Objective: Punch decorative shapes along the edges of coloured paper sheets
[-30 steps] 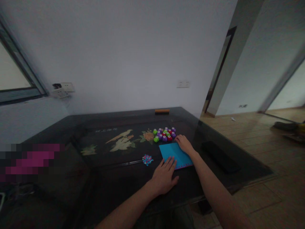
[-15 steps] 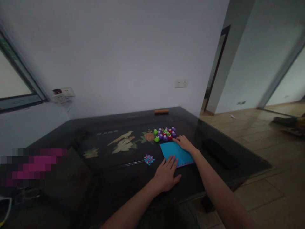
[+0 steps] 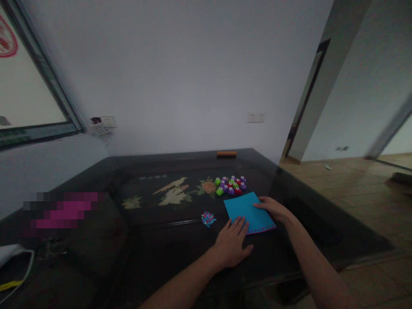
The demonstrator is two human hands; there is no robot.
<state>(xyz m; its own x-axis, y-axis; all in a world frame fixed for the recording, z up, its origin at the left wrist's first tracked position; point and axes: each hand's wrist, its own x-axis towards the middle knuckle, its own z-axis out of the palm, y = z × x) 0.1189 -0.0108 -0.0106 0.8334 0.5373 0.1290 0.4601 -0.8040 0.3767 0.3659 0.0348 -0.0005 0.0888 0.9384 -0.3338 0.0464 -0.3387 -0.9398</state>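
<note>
Blue sheet (image 3: 240, 207), partly hidden under the flat, open left hand (image 3: 230, 245); right hand (image 3: 277, 209) at its edge, grip impossible to tell; black object (image 3: 310, 221) barely discernible.

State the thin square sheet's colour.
The thin square sheet is blue, purplish along its near edge; clearest in the head view.

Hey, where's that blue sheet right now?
The blue sheet is right of centre in the head view, on the dark table: the left hand touches its left side, the right hand its right edge, with colourful toys just beyond.
</note>
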